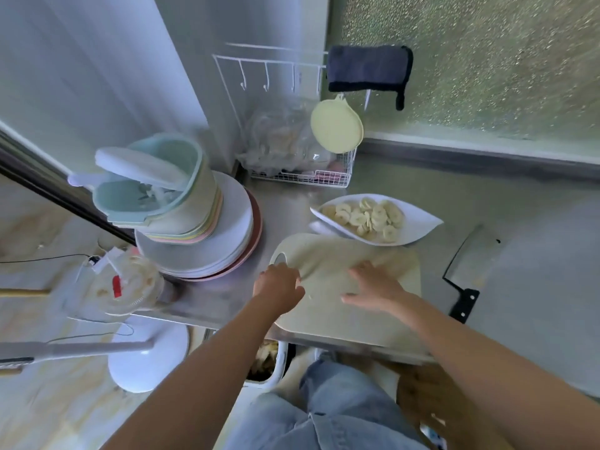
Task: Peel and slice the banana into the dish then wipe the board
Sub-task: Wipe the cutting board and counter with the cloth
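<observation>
Steel counter, frosted window behind. The banana slices [367,219] lie in the white dish [418,224], just past the far edge of the board [341,316]; the cleaver [470,258] lies to its right. My right hand [378,287] lies flat on the board, fingers spread, pressing what looks like a pale cloth [324,254], though blur makes that uncertain. My left hand [279,285] sits at the board's left edge; I cannot tell whether it pinches a fold. The board's long axis runs from me toward the dish, so I judge the right hand should wipe nearward.
</observation>
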### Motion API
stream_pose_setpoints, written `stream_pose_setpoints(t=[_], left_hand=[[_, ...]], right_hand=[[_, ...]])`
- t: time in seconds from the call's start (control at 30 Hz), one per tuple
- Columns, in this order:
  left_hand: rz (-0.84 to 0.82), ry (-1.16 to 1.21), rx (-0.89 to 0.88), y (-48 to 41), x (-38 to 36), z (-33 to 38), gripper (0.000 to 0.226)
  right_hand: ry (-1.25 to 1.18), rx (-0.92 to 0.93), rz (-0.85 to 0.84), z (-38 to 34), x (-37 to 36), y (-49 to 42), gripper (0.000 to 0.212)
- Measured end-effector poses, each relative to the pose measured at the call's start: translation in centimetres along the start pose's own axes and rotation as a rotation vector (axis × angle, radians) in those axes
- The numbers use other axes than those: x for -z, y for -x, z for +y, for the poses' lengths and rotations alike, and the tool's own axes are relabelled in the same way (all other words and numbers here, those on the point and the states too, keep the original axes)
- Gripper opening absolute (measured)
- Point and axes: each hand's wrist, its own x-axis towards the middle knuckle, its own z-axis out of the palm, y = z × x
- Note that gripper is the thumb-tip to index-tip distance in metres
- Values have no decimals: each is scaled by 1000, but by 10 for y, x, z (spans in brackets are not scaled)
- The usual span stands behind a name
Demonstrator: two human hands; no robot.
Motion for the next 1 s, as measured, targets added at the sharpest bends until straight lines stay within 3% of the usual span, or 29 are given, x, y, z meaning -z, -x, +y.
stream_pose_setpoints(t=[0.1, 0.17, 0.23, 0.33, 0.47, 0.67, 0.8, 0.9, 1.0], left_hand=[[8, 156, 26, -12, 29, 11, 28], [52, 313, 31, -23, 54, 20, 26], [82, 444, 5, -33, 80, 30, 23], [179, 652, -28, -44, 122, 44, 27], [284, 937, -45, -50, 161, 57, 22], [360, 1056, -19, -59, 185, 66, 20], [404, 1147, -9, -62, 191, 69, 24], [420, 1297, -6, -63, 194, 72, 26], [400, 1488, -4, -62, 200, 77, 29]], right_hand=[[-397, 30, 192, -2, 54, -9, 32], [-808, 49, 383, -8, 97, -8, 10], [-1206, 44, 562, -17, 141, -5, 12], [-1387, 8, 896, -24, 207, -5, 35], [-1578, -90, 767, -34, 265, -17, 59], [-1517, -218, 610, -41, 273, -22, 25], [-1618, 12, 692, -42, 283, -14, 11], [-1745, 238, 647, -44, 290, -3, 7], [-1859, 233, 599, -42, 287, -2, 5]])
